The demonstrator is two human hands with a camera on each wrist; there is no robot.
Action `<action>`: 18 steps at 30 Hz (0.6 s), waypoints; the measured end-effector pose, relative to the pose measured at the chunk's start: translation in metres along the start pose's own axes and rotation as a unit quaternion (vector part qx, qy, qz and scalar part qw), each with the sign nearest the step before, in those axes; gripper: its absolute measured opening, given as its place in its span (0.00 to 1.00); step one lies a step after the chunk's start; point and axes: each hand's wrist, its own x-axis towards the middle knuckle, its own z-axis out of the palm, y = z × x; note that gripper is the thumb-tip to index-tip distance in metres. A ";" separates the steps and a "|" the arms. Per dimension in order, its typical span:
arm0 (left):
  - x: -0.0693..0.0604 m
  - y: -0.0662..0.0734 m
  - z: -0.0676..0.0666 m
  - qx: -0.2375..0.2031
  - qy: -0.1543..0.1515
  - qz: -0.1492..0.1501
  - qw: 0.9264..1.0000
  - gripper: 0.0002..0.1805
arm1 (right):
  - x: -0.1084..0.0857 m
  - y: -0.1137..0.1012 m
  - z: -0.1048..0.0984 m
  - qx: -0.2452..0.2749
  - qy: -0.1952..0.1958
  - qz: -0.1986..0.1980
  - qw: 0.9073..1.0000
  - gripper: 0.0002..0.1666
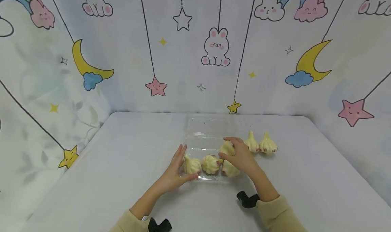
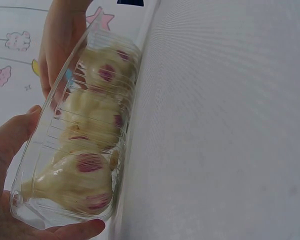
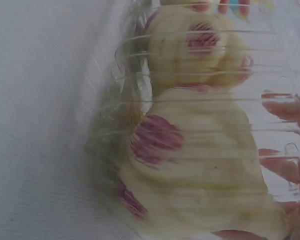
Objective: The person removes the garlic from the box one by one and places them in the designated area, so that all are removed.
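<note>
The right hand (image 1: pixel 239 154) curves its thumb and fingers round a pale garlic bulb (image 1: pixel 227 148), grasping it over the right part of a clear plastic box (image 1: pixel 195 149); whether that bulb rests on the box or on the bulb below it cannot be told. The left hand (image 1: pixel 173 173) is spread wide, its fingers nearly straight, with the thumb along the near edge of the box and the other fingers at its left end, touching the plastic without clenching. Three more bulbs lie in a row along the near side of the box: a left bulb (image 1: pixel 192 165) with its stalk leaning toward the left hand, a middle bulb (image 1: pixel 210 164) tipped with its stalk to the right, and a right bulb (image 1: pixel 229 169) just below the held one and partly covered by the right hand. Both wrist views show them through the ribbed, see-through wall, creamy and lobed, with purple-red streaked patches. The clear lid (image 1: pixel 210 125) lies folded back behind the box. To the right of it, two bulbs (image 1: pixel 268 144) stand side by side with stalks upward. All this sits on a white surface (image 1: pixel 137 140). Beige sleeves (image 1: pixel 281 213) cover the forearms, and a black device (image 1: pixel 248 199) shows at each wrist. Behind rises a pale backdrop (image 1: pixel 189 55) printed with moons, stars, rabbits and rainbows.
</note>
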 end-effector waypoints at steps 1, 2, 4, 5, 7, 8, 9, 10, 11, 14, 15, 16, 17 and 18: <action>0.000 0.001 0.000 0.000 0.001 -0.001 1.000 0.54 | 0.000 0.000 0.000 -0.005 -0.001 -0.004 1.000 0.35; -0.001 0.003 0.000 -0.001 0.002 -0.002 1.000 0.54 | 0.001 0.000 0.001 -0.009 -0.002 -0.006 1.000 0.35; -0.001 0.008 0.000 -0.004 0.004 -0.004 1.000 0.54 | 0.002 0.000 0.000 -0.014 -0.008 -0.007 1.000 0.36; -0.002 0.010 0.001 -0.006 0.006 -0.003 1.000 0.54 | 0.003 0.000 0.000 -0.018 -0.013 -0.008 1.000 0.36; -0.001 0.011 0.001 -0.008 0.009 -0.001 1.000 0.54 | 0.005 0.000 -0.001 -0.026 -0.023 -0.011 0.999 0.37; -0.001 0.010 0.001 -0.005 0.009 -0.001 1.000 0.54 | 0.006 0.000 -0.001 -0.028 -0.028 -0.010 0.999 0.37; -0.001 0.009 0.001 -0.002 0.008 0.000 1.000 0.54 | 0.007 0.000 -0.001 -0.032 -0.032 -0.011 0.999 0.37; 0.000 0.006 0.001 -0.001 0.008 0.000 1.000 0.54 | 0.008 0.000 -0.001 -0.034 -0.035 -0.011 0.999 0.36; 0.001 0.004 0.001 0.001 0.007 0.001 1.000 0.54 | 0.009 0.000 -0.002 -0.037 -0.038 -0.012 0.998 0.36; 0.003 -0.002 0.001 0.002 0.003 0.002 1.000 0.54 | 0.012 0.001 -0.002 -0.039 -0.047 -0.009 0.998 0.35; 0.003 -0.004 0.001 0.000 0.003 0.003 1.000 0.54 | 0.013 0.001 -0.002 -0.041 -0.049 -0.010 0.998 0.35; 0.003 -0.005 0.001 -0.001 0.002 0.004 1.000 0.54 | 0.014 0.001 -0.001 -0.041 -0.051 -0.012 0.998 0.35; 0.003 -0.005 0.001 -0.001 0.002 0.004 1.000 0.55 | 0.015 0.001 -0.001 -0.041 -0.053 -0.014 0.998 0.36; 0.003 -0.005 0.001 -0.001 0.002 0.004 1.000 0.55 | 0.016 0.001 -0.001 -0.043 -0.054 -0.017 0.998 0.36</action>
